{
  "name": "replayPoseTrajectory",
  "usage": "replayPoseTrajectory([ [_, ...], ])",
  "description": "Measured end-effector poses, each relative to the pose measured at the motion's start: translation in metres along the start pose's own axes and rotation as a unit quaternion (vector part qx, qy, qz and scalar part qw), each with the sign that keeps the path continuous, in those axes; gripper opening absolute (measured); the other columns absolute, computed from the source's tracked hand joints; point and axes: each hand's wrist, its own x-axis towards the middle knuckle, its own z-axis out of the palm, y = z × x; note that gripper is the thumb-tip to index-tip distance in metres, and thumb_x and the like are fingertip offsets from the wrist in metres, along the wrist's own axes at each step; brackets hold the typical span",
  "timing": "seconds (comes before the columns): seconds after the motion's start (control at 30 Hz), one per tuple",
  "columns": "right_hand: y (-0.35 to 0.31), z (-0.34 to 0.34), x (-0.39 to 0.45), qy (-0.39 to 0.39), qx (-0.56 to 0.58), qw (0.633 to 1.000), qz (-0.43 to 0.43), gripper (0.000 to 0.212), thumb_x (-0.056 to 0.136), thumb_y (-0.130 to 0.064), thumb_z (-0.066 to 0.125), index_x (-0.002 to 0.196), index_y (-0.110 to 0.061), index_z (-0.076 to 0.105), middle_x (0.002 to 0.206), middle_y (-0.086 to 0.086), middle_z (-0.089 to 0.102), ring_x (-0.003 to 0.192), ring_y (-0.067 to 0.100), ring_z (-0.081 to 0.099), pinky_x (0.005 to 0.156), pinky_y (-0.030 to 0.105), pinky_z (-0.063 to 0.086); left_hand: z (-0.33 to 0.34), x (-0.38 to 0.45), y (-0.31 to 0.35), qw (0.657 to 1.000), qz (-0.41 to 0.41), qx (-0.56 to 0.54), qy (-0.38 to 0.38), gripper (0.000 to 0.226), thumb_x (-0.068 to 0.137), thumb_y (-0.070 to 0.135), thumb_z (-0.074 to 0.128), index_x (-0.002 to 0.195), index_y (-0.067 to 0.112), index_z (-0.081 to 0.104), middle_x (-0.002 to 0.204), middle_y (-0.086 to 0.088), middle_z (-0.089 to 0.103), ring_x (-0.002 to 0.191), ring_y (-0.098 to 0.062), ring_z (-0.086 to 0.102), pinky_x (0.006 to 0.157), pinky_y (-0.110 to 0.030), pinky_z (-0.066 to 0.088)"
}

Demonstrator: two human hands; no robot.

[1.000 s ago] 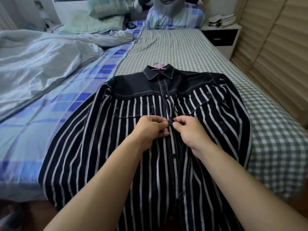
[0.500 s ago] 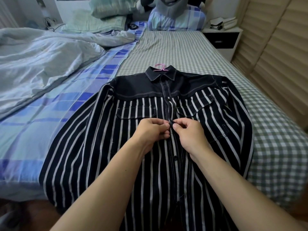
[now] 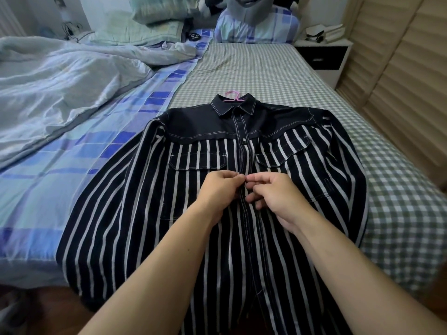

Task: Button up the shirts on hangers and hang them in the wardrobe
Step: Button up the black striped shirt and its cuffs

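A dark navy shirt (image 3: 135, 213) with white stripes lies face up on the bed, its collar at the far end. A pink hanger (image 3: 232, 96) pokes out of the collar. My left hand (image 3: 221, 189) and my right hand (image 3: 271, 193) meet on the front placket at chest height, fingertips pinching the two fabric edges together. Two dark buttons above my hands sit closed. The button under my fingers is hidden. Below my hands the placket gapes slightly.
The bed has a green checked sheet (image 3: 266, 68) and a blue plaid sheet (image 3: 48, 175). A crumpled pale duvet (image 3: 60, 78) lies at the left. Pillows and a plush toy (image 3: 251, 18) sit at the head. A nightstand (image 3: 324, 56) and slatted doors (image 3: 399, 81) stand at the right.
Both hands stay at the same spot on the placket; the fingertips have shifted slightly closer together. The view has tilted a little downward.
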Motion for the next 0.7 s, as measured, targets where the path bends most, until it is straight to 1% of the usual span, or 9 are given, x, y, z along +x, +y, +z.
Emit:
replayPoseTrajectory([
  [0.07,0.0,0.0,-0.001,0.003,0.0,1.0,-0.001,0.034,0.096,0.006,0.048,0.117,-0.012,0.068,0.108,0.009,0.071,0.074,0.013,0.072,0.057,0.02,0.052,0.004,0.0,-0.002,0.999,0.01,0.021,0.036,0.02,0.096,0.026,0.065,0.085,0.017,0.077,0.084,-0.005,0.078,0.084,-0.026,0.074,0.083,-0.039,0.06],
  [0.17,0.003,0.009,-0.004,0.018,-0.073,0.997,-0.026,0.037,0.097,-0.001,0.052,0.126,-0.017,0.069,0.107,0.002,0.072,0.081,0.005,0.068,0.071,0.02,0.056,0.016,-0.005,-0.004,0.979,0.061,0.125,0.146,0.016,0.098,0.022,0.062,0.083,0.022,0.069,0.08,0.005,0.072,0.077,-0.008,0.068,0.065,-0.017,0.049],
  [0.27,0.004,0.016,-0.007,0.037,-0.192,0.978,-0.073,0.039,0.098,-0.013,0.052,0.13,-0.028,0.068,0.119,-0.011,0.069,0.099,0.006,0.066,0.09,0.027,0.056,0.021,-0.006,-0.009,0.973,0.084,0.123,0.179,0.004,0.096,0.018,0.064,0.094,0.021,0.064,0.085,0.008,0.068,0.077,-0.004,0.064,0.066,-0.016,0.046],
  [0.33,0.0,0.012,-0.005,0.042,-0.195,0.977,-0.07,0.035,0.1,-0.013,0.051,0.124,-0.029,0.07,0.111,-0.01,0.07,0.089,0.01,0.07,0.078,0.027,0.059,0.016,-0.003,-0.01,0.98,0.076,0.085,0.161,0.004,0.093,0.016,0.067,0.095,0.018,0.064,0.083,0.004,0.068,0.069,-0.008,0.06,0.063,-0.022,0.046],
  [0.4,-0.001,0.007,-0.002,0.041,-0.176,0.982,-0.054,0.031,0.102,-0.011,0.05,0.118,-0.026,0.071,0.091,-0.007,0.069,0.063,0.006,0.068,0.053,0.022,0.052,0.01,0.0,-0.009,0.984,0.069,0.094,0.136,0.007,0.092,0.018,0.07,0.097,0.019,0.064,0.081,0.003,0.066,0.067,-0.008,0.057,0.062,-0.023,0.045],
  [0.47,-0.001,0.007,0.002,0.047,-0.193,0.979,-0.055,0.03,0.102,-0.01,0.049,0.116,-0.025,0.07,0.086,-0.005,0.069,0.057,0.003,0.065,0.051,0.016,0.048,0.009,-0.001,-0.007,0.984,0.065,0.119,0.118,0.013,0.091,0.02,0.072,0.101,0.02,0.064,0.085,0.004,0.066,0.071,-0.007,0.06,0.063,-0.02,0.044],
  [0.53,0.001,0.011,0.006,0.061,-0.231,0.968,-0.073,0.03,0.1,-0.009,0.05,0.116,-0.024,0.072,0.099,-0.003,0.072,0.074,0.008,0.069,0.068,0.022,0.057,0.01,-0.001,-0.007,0.983,0.061,0.129,0.112,0.021,0.09,0.019,0.074,0.109,0.02,0.065,0.09,0.006,0.067,0.079,-0.006,0.063,0.065,-0.016,0.045],
  [0.6,0.003,0.013,0.01,0.072,-0.274,0.955,-0.085,0.03,0.098,-0.009,0.052,0.116,-0.023,0.073,0.111,-0.002,0.07,0.091,0.016,0.068,0.087,0.03,0.057,0.013,0.0,-0.008,0.981,0.066,0.142,0.118,0.028,0.088,0.019,0.074,0.114,0.02,0.065,0.09,0.008,0.066,0.084,-0.005,0.064,0.069,-0.016,0.046],
  [0.7,0.003,0.012,0.013,0.09,-0.311,0.942,-0.092,0.029,0.097,-0.01,0.054,0.117,-0.022,0.073,0.119,-0.001,0.066,0.105,0.016,0.064,0.095,0.027,0.051,0.016,-0.002,-0.007,0.973,0.086,0.171,0.132,0.035,0.088,0.019,0.074,0.121,0.023,0.064,0.095,0.011,0.065,0.09,-0.003,0.062,0.073,-0.013,0.045],
])
